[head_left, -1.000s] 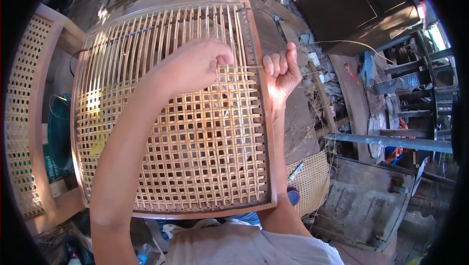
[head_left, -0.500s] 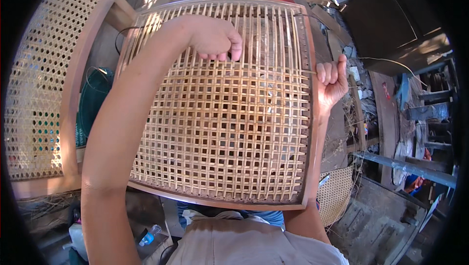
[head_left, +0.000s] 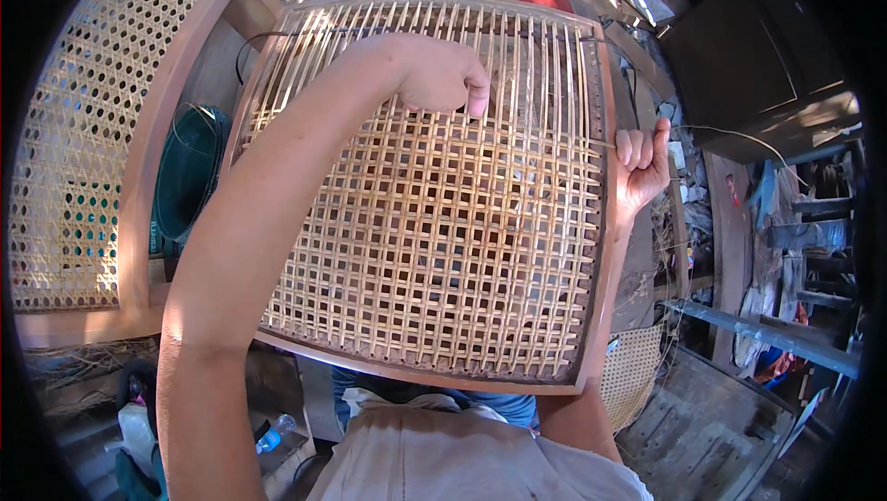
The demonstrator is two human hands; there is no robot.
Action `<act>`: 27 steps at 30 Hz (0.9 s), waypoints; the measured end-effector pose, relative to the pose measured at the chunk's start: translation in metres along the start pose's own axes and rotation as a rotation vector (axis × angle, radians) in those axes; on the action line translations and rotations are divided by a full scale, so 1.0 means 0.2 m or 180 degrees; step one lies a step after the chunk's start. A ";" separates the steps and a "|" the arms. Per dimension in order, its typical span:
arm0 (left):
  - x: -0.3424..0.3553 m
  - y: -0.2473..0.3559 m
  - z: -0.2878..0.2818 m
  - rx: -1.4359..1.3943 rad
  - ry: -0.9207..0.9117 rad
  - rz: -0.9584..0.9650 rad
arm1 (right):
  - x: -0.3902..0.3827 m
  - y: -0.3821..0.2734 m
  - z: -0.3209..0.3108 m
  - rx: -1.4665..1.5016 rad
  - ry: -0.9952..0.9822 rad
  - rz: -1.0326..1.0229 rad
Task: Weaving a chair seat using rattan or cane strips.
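Observation:
In front of me lies a wooden frame strung with cane, its lower part a woven square grid. Toward the far edge, only lengthwise cane strands show, with gaps between them. My left hand is curled over the last woven row, fingertips down against it; whatever is in them is hidden. Beyond the frame's right edge, my right hand is closed on a thin cane strand, whose loose end trails off right. A thin dark strip passes crosswise through the far strands.
Another caned wooden panel stands at the left, beside a dark green container. A dark cabinet is at the far right. A piece of cane webbing lies lower right, and a plastic bottle lower left.
The whole scene has shifted slightly rightward in view. Both hands keep nearly the same places on the frame, the left still curled at the woven edge, the right still gripping the strand.

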State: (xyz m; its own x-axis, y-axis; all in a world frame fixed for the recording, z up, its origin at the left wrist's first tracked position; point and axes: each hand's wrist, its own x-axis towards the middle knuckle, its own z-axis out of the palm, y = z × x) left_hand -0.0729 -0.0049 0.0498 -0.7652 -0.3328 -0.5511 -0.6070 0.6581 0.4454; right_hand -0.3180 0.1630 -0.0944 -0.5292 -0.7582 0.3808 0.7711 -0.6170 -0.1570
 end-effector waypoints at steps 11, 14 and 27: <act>-0.14 0.06 0.17 0.0522 0.0679 0.0226 | 0.01 0.01 -0.01 0.0152 -0.0258 0.0118; -0.26 0.08 0.47 0.0600 0.2035 0.0592 | -0.02 -0.05 0.00 0.0370 0.0088 0.0137; -0.48 -0.01 0.76 0.0753 0.2741 0.0178 | -0.51 0.01 -0.06 -0.2097 0.1998 0.0894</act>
State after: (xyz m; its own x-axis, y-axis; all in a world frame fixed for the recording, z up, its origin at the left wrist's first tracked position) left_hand 0.0334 0.1288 -0.0057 -0.7460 -0.6249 0.2302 -0.5767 0.7790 0.2461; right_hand -0.2665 0.2377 -0.1441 -0.5963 -0.7532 -0.2777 0.6458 -0.2445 -0.7233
